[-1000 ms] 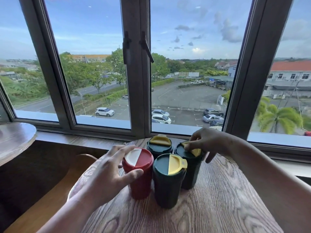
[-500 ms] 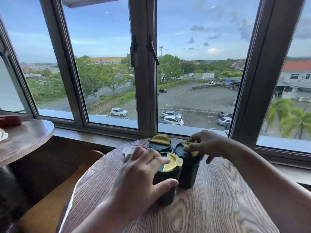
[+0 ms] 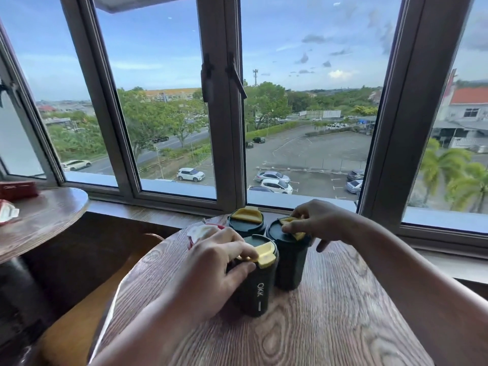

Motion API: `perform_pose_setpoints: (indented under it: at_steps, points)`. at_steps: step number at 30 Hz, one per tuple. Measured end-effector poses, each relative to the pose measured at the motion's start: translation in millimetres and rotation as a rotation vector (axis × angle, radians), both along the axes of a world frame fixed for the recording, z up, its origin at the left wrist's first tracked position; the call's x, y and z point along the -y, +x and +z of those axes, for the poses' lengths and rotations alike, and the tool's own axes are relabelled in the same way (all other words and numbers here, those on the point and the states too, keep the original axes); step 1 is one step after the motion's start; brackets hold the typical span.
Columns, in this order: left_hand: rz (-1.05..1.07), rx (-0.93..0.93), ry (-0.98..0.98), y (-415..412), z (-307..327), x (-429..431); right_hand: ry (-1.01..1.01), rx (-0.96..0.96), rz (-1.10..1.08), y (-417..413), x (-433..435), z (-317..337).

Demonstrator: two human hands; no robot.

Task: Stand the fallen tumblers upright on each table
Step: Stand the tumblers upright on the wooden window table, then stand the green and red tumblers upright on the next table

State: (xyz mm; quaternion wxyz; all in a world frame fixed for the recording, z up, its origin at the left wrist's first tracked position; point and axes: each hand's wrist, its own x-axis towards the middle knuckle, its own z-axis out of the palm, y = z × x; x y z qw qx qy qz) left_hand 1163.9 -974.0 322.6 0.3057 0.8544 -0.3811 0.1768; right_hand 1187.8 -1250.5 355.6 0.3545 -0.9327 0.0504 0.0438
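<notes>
On the round wooden table (image 3: 330, 326), the nearest dark tumbler (image 3: 260, 289) is held upright, the left hand (image 3: 211, 270) wrapped around its upper part with the grip closed on it. Just beyond to the right, a second dark tumbler (image 3: 290, 257) is pinched at its yellow-flapped lid by the right hand (image 3: 319, 223). Farther back a third dark tumbler (image 3: 245, 221) stands upright; a red tumbler (image 3: 203, 232) is mostly hidden. This table seems finished; release is called for next, then the far-left table (image 3: 45, 215), where fallen things are glimpsed.
</notes>
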Motion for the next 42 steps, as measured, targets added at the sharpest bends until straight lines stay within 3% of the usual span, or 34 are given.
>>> perform_pose_setpoints:
  at_steps: [7,12,22,30,36,41,42]
  points:
    - [0.018,0.021,0.065,6,8,-19,0.018,0.009,-0.039,-2,-4,-1]
    - [0.057,0.019,-0.046,32,2,-32,0.014,-0.002,-0.05,-2,-4,-2]
    - [0.173,-0.092,0.005,55,-14,-38,-0.023,0.024,-0.049,-2,-3,-6]
    - [0.203,-0.145,-0.064,52,7,-60,-0.13,0.23,-0.009,8,-6,11]
    - [0.263,-0.153,-0.169,51,37,-111,-0.243,0.426,0.142,21,-67,48]
    - [0.349,-0.068,-0.119,52,53,-159,-0.234,0.428,0.244,35,-141,61]
    - [0.374,-0.058,-0.131,52,54,-200,-0.234,0.444,0.267,46,-183,60]
